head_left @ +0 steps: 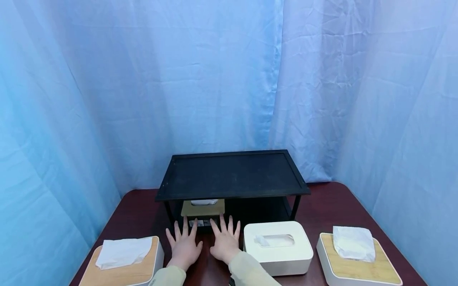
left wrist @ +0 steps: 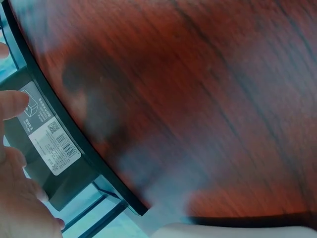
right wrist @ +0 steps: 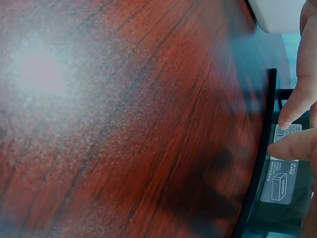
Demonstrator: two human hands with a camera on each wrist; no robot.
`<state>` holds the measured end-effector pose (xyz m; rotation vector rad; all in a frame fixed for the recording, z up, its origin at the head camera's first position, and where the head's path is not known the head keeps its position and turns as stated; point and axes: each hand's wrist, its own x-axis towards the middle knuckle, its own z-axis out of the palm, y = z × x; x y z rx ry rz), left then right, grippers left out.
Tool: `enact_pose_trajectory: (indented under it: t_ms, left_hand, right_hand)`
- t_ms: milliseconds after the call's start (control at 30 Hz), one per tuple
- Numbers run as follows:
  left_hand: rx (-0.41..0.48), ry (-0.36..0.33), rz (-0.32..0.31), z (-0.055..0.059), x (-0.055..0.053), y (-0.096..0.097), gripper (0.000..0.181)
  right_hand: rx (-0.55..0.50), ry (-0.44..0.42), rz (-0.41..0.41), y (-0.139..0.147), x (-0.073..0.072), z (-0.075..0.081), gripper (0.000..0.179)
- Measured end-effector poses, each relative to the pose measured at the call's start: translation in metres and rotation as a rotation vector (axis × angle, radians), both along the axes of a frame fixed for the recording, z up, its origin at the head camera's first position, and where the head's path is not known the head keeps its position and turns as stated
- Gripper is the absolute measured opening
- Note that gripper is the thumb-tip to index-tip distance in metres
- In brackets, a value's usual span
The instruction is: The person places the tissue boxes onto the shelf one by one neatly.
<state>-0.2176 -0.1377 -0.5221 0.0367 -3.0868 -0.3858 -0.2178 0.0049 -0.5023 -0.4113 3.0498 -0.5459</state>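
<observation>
A dark tissue box with a tan wooden lid (head_left: 189,209) sits on the lower level of a black two-tier rack (head_left: 232,174), at its left end. My left hand (head_left: 183,248), fingers spread and straight, is at the left part of the box's front. To the right, my right hand (head_left: 225,241) also spreads its fingers, near the box's right front corner. Both palms face down. The left wrist view shows fingers beside the box's printed label (left wrist: 55,148); in the right wrist view, fingertips overlap the label (right wrist: 280,183). Neither hand grips anything.
A white tissue box (head_left: 273,258) with a slotted lid stands right of my right hand. Wooden-lidded white tissue boxes stand at the far right (head_left: 381,270) and front left (head_left: 125,274), each with tissue out. Blue curtains (head_left: 214,79) surround the dark red table (head_left: 136,214).
</observation>
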Motion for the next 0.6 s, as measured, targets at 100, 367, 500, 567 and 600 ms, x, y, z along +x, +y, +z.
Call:
enact_pose_trajectory:
  t_ms: [100,367,500,567,600]
  left_hand:
    - [-0.001,-0.008,0.002,0.001,0.001,0.001,0.069]
    - [0.021,0.009,0.000,0.008,0.006,0.002,0.070]
    - [0.027,0.044,-0.010,0.013,0.011,0.004,0.070]
    - [0.034,0.059,-0.018,0.015,0.014,0.006,0.070]
    - [0.037,0.066,-0.021,0.016,0.015,0.006,0.069]
  right_hand:
    - [0.008,0.005,0.017,0.002,0.002,0.005,0.074]
    - [0.049,0.102,0.070,0.012,0.004,0.015,0.073]
    - [0.009,0.087,0.095,0.018,0.008,0.019,0.073]
    - [-0.019,0.079,0.104,0.020,0.012,0.021,0.072]
    - [-0.032,0.080,0.105,0.022,0.013,0.022,0.072]
